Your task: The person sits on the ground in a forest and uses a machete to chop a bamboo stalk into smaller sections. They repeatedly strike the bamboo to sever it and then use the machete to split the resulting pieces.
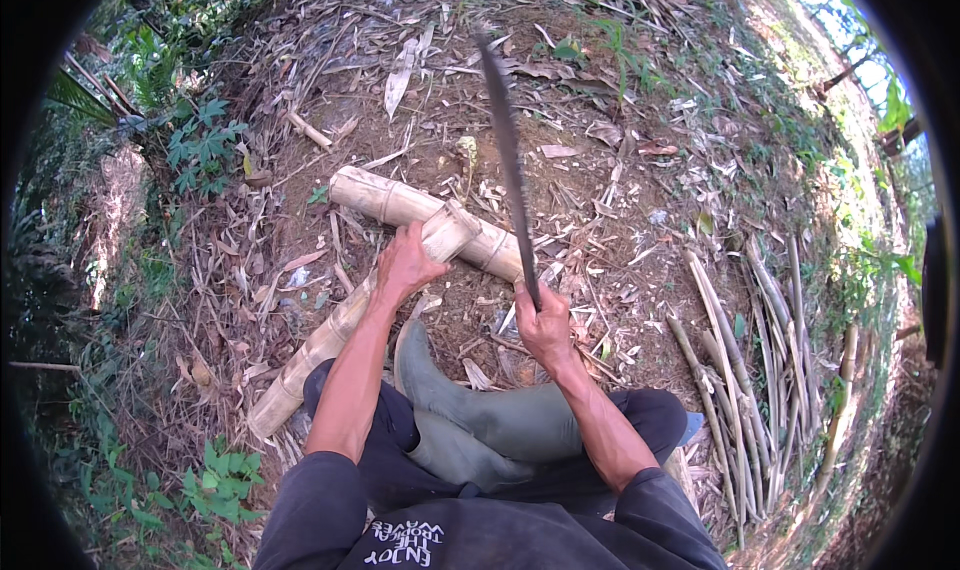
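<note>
My left hand [405, 267] is closed round a thick, pale bamboo pole [318, 360] near its upper end. That end rests across a second bamboo piece [380, 196], which lies on the ground and has visible joint rings. In my right hand [546, 332] is a machete [508, 155], gripped by the handle, its long dark blade raised and pointing away from me. My fingers hide most of the handle. The right hand is close to the right end of the lying bamboo; whether they touch I cannot tell.
Green rubber boots [500, 425] on my folded legs lie just below the bamboo. A bundle of thin sticks [735, 400] is on the right. Wood chips and dry leaves [400, 78] litter the sloping soil. Leafy plants [205, 145] grow on the left.
</note>
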The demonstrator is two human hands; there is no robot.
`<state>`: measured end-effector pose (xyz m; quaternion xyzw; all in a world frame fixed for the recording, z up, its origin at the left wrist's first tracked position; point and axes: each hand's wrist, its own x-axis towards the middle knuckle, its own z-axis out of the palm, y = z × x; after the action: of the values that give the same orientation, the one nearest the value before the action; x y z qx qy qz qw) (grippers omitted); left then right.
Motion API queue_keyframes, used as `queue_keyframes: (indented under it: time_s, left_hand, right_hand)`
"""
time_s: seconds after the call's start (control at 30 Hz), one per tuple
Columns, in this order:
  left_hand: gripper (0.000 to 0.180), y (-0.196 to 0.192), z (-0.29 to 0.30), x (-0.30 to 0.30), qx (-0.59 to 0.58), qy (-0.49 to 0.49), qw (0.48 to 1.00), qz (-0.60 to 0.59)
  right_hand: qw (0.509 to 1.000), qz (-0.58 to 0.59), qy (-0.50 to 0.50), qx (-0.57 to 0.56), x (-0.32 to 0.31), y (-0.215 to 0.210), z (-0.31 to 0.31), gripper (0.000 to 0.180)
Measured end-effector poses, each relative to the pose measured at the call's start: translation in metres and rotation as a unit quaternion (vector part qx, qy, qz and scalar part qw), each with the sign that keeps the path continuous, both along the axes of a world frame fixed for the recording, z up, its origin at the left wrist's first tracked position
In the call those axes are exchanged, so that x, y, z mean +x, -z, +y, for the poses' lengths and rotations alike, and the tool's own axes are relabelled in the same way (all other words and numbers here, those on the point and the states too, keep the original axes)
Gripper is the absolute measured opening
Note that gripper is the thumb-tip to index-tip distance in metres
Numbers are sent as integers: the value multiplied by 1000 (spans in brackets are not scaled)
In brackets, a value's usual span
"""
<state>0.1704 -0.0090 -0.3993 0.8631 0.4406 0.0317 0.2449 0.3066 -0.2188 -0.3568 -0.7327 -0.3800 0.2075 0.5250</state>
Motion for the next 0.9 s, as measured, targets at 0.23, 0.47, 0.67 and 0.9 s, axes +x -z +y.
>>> queue_keyframes:
  time_s: [0.23, 0.47, 0.67, 0.9]
  left_hand:
    - [77, -1, 0, -2, -7, 0, 1000, 5]
    - [78, -1, 0, 2, -25, 4, 1000, 0]
    - [79, 2, 6, -6, -35, 10, 999, -7]
    - [81, 0, 7, -4, -51, 1, 999, -3]
  right_hand:
    - [985, -52, -40, -159, 7, -3, 3, 27]
    - [1000, -21, 19, 3, -7, -2, -3, 25]
    - [970, -46, -16, -236, 12, 27, -11, 29]
    - [999, 27, -4, 34, -3, -19, 1, 24]
